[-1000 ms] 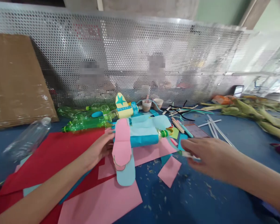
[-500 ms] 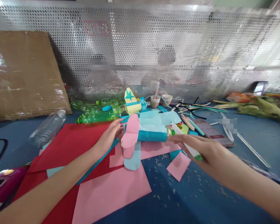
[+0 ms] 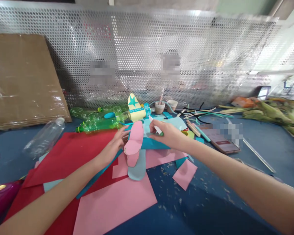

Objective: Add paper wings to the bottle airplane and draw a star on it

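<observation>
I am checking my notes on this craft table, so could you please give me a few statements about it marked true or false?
1. The right hand holds a white stick with a green end over the paper-covered bottle plane. True.
2. The left hand rests flat on the clear bottle. False: it touches the pink wing of the plane; the clear bottle lies apart, further left.
3. Green plastic bottles lie behind the red paper. True.
4. The phone lies on the pink sheet. False: it lies on the blue tabletop, right of the plane.
</observation>
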Tool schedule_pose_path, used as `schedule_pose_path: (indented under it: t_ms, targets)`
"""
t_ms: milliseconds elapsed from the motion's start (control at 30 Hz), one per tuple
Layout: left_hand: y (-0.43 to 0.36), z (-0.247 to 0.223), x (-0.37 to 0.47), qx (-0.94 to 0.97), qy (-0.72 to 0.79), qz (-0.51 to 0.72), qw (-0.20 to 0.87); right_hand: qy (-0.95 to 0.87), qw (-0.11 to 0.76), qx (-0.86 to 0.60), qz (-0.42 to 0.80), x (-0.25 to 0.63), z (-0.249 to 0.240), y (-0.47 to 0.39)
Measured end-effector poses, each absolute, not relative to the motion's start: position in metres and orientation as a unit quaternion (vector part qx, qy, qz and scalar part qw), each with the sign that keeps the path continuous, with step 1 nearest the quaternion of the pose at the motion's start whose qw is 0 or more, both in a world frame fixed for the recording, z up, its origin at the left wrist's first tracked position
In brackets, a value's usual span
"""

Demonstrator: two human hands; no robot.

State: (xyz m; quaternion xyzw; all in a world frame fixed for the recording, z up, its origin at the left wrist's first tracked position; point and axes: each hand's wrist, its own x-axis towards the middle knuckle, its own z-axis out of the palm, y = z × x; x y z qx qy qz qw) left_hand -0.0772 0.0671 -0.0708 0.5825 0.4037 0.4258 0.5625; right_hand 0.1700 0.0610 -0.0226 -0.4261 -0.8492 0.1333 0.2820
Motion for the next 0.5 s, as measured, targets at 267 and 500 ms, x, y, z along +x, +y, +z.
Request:
schedule_pose_path:
  t_ms: [267, 500]
  targets:
    - [0.060, -0.058, -0.076, 0.645, 0.459, 0.378, 0.481, -0.858, 0.282, -0.408, 0.130, 0.180, -0.027, 0.070]
    - [0.066, -0.065, -0.080, 0.722, 0.426, 0.340, 0.426, -0.836, 0.277, -0.460, 0.116, 0.203, -0.009, 0.071]
